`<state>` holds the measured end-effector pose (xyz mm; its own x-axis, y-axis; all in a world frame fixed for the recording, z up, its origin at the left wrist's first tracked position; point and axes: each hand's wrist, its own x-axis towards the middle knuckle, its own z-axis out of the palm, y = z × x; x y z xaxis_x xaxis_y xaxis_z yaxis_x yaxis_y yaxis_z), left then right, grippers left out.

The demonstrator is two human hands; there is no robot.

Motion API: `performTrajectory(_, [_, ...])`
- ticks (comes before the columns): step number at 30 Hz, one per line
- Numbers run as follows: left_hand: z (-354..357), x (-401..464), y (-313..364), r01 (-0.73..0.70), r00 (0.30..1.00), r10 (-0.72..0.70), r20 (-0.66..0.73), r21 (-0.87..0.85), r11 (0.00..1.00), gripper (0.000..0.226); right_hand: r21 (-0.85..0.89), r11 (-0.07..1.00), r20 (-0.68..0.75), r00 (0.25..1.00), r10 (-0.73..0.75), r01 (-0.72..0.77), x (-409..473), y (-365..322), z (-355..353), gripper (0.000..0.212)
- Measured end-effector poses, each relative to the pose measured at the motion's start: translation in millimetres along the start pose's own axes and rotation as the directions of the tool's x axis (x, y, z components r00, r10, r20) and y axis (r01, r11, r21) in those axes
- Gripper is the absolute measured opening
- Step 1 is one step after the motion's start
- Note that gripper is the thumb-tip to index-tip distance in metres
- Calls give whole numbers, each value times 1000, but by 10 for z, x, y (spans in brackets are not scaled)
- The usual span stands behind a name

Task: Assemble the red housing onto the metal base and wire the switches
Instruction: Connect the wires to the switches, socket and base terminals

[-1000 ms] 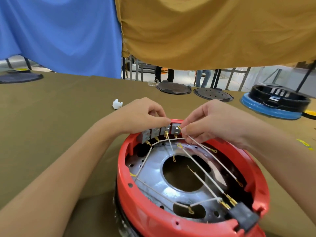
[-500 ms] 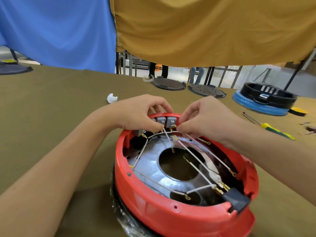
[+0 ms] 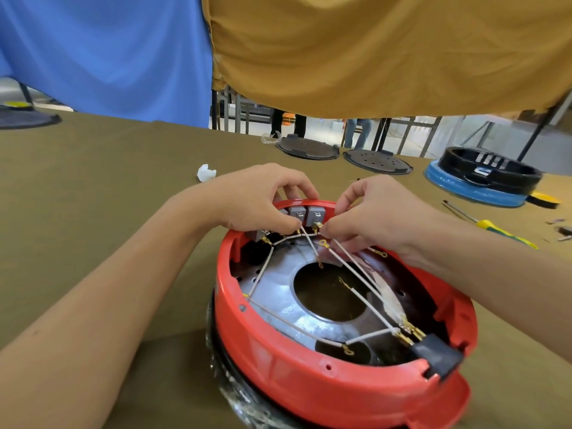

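The red housing [image 3: 309, 382] sits over the round metal base [image 3: 275, 301], which has a large centre hole. A row of grey switches [image 3: 315, 215] lines the housing's far inner wall. White wires [image 3: 356, 274] with brass terminals run from the switches to a black connector [image 3: 438, 356] at the near right rim. My left hand [image 3: 260, 202] curls over the switch row, its fingers pinching a white wire at a switch. My right hand [image 3: 371, 212] pinches the brass terminal of a wire at the rightmost switch.
On the olive table lie a white crumpled scrap [image 3: 205, 173], two black round covers [image 3: 306, 147] [image 3: 377, 162], a black housing on a blue base [image 3: 486, 178] and a yellow-green screwdriver [image 3: 492, 229] at right. Blue and mustard cloths hang behind.
The view has shifted slightly and the housing sits lower in frame. Both hands stay at the switch row; the left hand has lifted a little, uncovering two switches.
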<state>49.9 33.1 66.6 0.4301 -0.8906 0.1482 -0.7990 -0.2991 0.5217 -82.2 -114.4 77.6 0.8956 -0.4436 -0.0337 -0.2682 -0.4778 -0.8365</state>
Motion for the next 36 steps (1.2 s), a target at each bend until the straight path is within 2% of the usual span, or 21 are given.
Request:
performTrajectory(8, [-1,6,0,8,1000,-8,7,-5,1000,40,76,996,-1,999,52,-52,-1,5,10,27])
performTrajectory(27, [7,12,7,11,1000,-11,10,0,1000,40,66,995,-1,997,82,-81,35,-22,41,26])
performTrajectory(36, [10,5,-4,-2,1000,2,1,-26,1000,39,131,985,-83,989,121,-110,54,-14,114,31])
